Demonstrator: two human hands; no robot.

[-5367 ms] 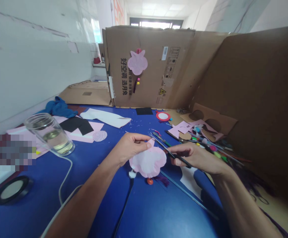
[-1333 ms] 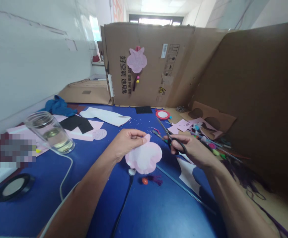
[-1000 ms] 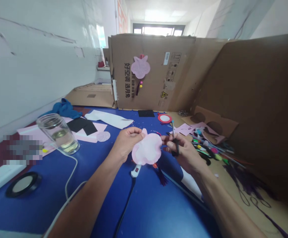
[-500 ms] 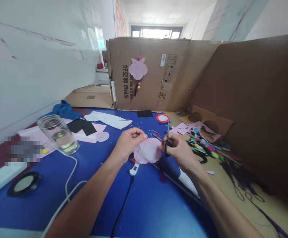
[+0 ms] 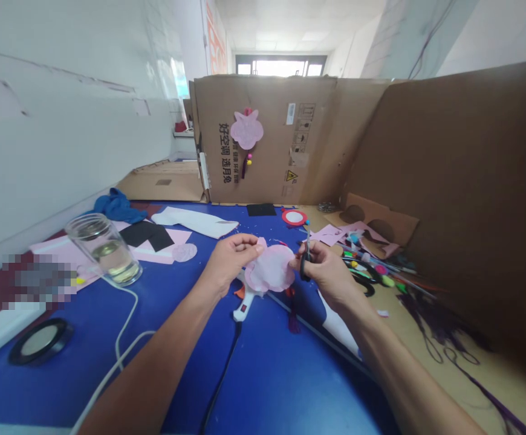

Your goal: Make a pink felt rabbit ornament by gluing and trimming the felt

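A pink scalloped felt piece is held up between my hands above the blue table. My left hand is closed, pinching its upper left edge between thumb and fingers. My right hand is closed round small black-handled scissors, their blades pointing up; its fingertips also touch the felt's right edge. Partly hidden under the felt, a white glue gun lies on the table with its black cord running toward me. A dark red tassel lies just below the felt.
A glass of pale liquid and a black tape roll stand left. Felt scraps, beads and black scissors clutter the right side. Cardboard walls the back, bearing a similar pink piece. A white cable crosses the left.
The felt piece has turned between my hands, so a small pointed lobe now shows by my left fingers. My right hand still has the scissors. The view has shifted slightly.
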